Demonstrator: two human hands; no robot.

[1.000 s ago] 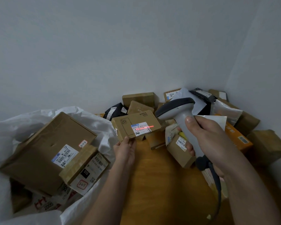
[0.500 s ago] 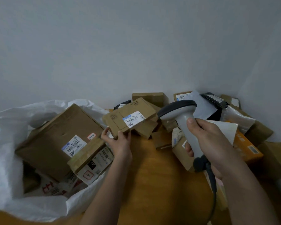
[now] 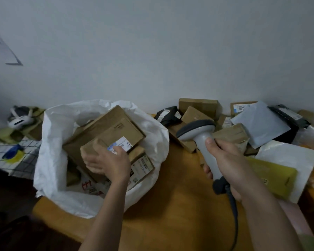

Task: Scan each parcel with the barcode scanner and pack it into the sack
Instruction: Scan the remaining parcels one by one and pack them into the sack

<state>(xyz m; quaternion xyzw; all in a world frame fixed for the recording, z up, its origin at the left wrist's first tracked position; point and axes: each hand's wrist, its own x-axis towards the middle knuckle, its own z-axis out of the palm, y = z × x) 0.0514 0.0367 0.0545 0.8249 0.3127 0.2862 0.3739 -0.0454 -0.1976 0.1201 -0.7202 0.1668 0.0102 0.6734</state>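
With the left hand (image 3: 107, 163) holding a small box (image 3: 114, 142) over the open sack (image 3: 53, 160) at the bench's left edge and the right hand (image 3: 230, 163) gripping the scanner (image 3: 199, 134), the box might slide off the tilted boxes already inside.

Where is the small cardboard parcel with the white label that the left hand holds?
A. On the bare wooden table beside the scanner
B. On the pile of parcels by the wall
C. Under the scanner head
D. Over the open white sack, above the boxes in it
D: the left hand holds the small cardboard parcel within the mouth of the white sack, above the boxes there, while the right hand keeps its grip on the barcode scanner off to the side.
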